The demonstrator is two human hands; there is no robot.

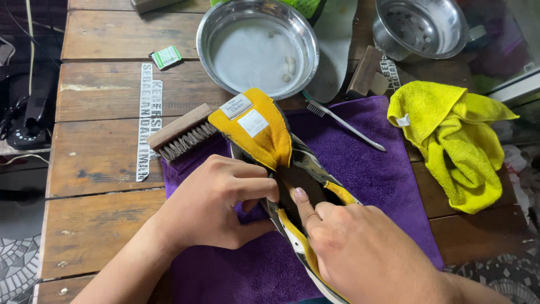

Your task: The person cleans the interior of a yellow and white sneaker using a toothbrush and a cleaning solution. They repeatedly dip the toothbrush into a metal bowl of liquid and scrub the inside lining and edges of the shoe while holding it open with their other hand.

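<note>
Far left edge: dark corded device (25,112) off the weathered wooden plank table (107,157), mostly in shadow. On the planks, a white cut-out lettering sticker (150,121) runs near-to-far, and a small green-and-white sachet (166,57) lies far of it. Wooden-backed bristle brush (183,134) lies on its side, one end on the far-left corner of the purple terry towel (382,169), which is spread flat on the table. Left hand (216,202): fingers curled, gripping the left edge of the shoe opening, thumb underneath, knuckles up. Yellow suede sneaker with dark and white panels (270,141) lies on the towel at centre, tongue folded back toward the far side showing two white labels, heel end near. Right hand (360,253): rests on the sneaker's right collar, index finger extended into the opening, other fingers folded; whether it pinches anything inside is hidden. Far centre: round stainless steel bowl of cloudy soapy water (257,45), just beyond the towel's far edge. Beside it a grey-white shoe insole (332,50), a small wooden block brush (364,70) and a white-handled toothbrush-type brush (349,126) lying across the towel. Far right: second steel basin with a perforated bottom (419,25). Right: crumpled yellow microfibre cloth (455,141), overlapping the towel's right edge.
</note>
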